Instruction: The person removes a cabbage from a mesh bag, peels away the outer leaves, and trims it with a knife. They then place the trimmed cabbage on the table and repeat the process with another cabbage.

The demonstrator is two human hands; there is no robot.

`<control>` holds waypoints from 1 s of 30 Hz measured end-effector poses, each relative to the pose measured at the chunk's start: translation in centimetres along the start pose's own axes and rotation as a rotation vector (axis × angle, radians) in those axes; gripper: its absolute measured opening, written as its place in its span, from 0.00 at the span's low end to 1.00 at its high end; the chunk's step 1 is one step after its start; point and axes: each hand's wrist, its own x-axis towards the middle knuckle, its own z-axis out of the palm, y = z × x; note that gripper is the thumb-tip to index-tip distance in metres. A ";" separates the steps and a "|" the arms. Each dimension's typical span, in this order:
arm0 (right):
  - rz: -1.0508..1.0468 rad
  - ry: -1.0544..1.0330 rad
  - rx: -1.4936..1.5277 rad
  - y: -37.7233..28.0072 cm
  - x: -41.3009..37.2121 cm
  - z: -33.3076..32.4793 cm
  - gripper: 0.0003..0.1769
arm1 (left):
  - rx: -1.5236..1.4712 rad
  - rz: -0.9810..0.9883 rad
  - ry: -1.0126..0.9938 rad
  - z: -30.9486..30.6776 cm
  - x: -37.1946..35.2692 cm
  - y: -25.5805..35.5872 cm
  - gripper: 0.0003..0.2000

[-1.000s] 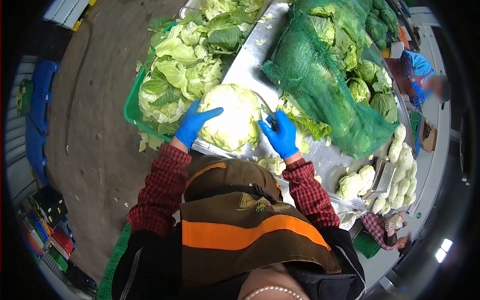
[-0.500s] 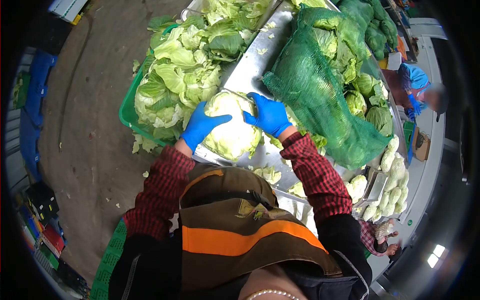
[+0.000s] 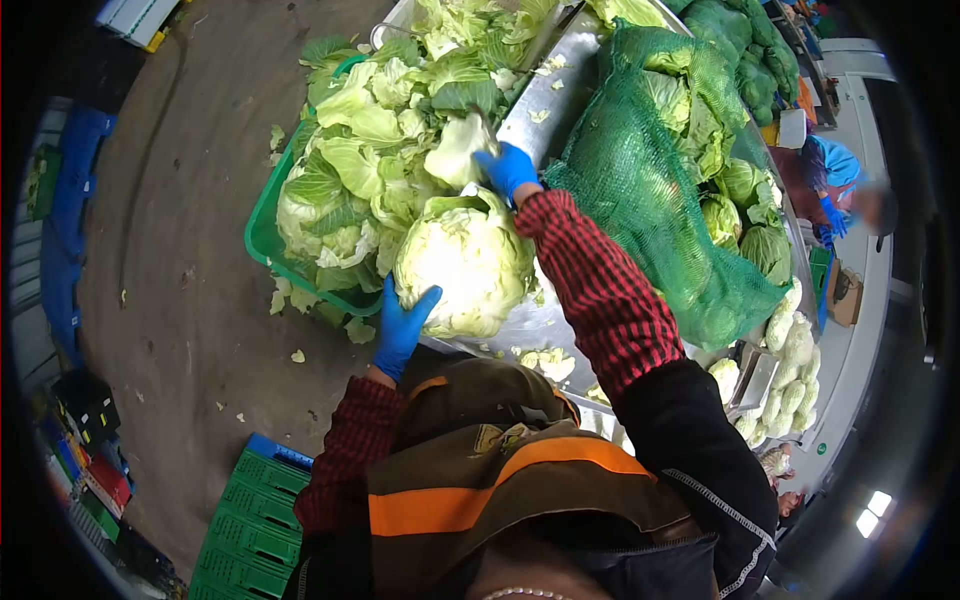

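Note:
A pale, trimmed cabbage head point(image 3: 464, 265) rests at the near end of the metal table. My left hand point(image 3: 402, 325), in a blue glove, grips its lower left side, thumb on top and fingers against the flank. Beyond the cabbage, my right hand point(image 3: 510, 172), also gloved in blue, is closed on a loose cabbage leaf point(image 3: 457, 150) at the edge of the leaf pile. A thin, dark knife blade point(image 3: 489, 126) sticks out from that hand; its handle is hidden in the fingers. Cut leaves point(image 3: 365, 150) heap up in a green basket point(image 3: 262, 225) to the left.
A green mesh sack point(image 3: 640, 190) of cabbages lies on the metal table point(image 3: 535, 115) to the right. Farther right are white-netted produce point(image 3: 793, 375) and a co-worker point(image 3: 825, 175) in blue gloves. Green crates point(image 3: 250, 520) stand at the lower left.
My right hand has left the cabbage and moved away toward the leaf pile, carrying a leaf. My left hand has shifted down the cabbage's side. The cabbage sits slightly lower in view.

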 end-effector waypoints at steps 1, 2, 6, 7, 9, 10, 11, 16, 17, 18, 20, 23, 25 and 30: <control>-0.026 -0.033 0.085 -1.1 0.6 -0.9 0.39 | 0.010 0.005 0.003 -0.2 0.1 0.4 0.39; -0.055 -0.058 0.073 -3.6 -1.1 -3.1 0.40 | 0.142 0.002 -0.002 -0.4 0.1 0.9 0.41; -0.257 -0.171 -0.022 -6.9 -9.9 -9.3 0.49 | 0.452 0.245 0.011 -0.9 3.6 3.7 0.49; -0.300 -0.204 -0.036 -6.0 -11.8 -8.8 0.51 | 0.544 0.362 0.020 -0.9 4.8 4.6 0.52; -0.391 -0.152 -0.207 -5.5 -15.3 -7.5 0.47 | 0.588 0.213 -0.177 -0.1 7.6 7.1 0.51; -0.357 -0.104 -0.188 -5.2 -15.5 -6.8 0.43 | 0.623 0.064 -0.367 0.3 8.4 7.9 0.49; -0.330 -0.057 -0.175 -4.8 -15.4 -6.7 0.40 | 0.617 0.062 -0.370 0.8 8.7 8.4 0.49; -0.339 -0.105 -0.191 -4.4 -12.9 -6.9 0.30 | 0.809 0.205 -0.398 1.0 9.2 7.3 0.47; -0.386 -0.063 -0.188 -4.0 -12.5 -6.4 0.28 | 0.720 0.174 -0.399 0.7 9.1 6.5 0.48; -0.394 -0.042 -0.165 -4.1 -11.9 -6.0 0.23 | 0.686 0.103 -0.411 1.4 8.2 7.7 0.48; -0.448 0.009 -0.183 -4.1 -11.0 -5.5 0.21 | 0.579 0.075 -0.399 1.8 7.4 7.5 0.47; -0.390 -0.035 -0.111 -3.9 -9.7 -5.1 0.21 | 0.483 0.097 -0.343 1.5 6.9 5.3 0.45; -0.362 -0.082 -0.190 -4.1 -8.7 -5.3 0.22 | 0.324 0.111 -0.249 1.8 6.4 4.6 0.45; -0.326 -0.004 -0.250 0.5 -4.6 -2.6 0.25 | 0.412 0.384 -0.111 1.7 2.7 0.1 0.44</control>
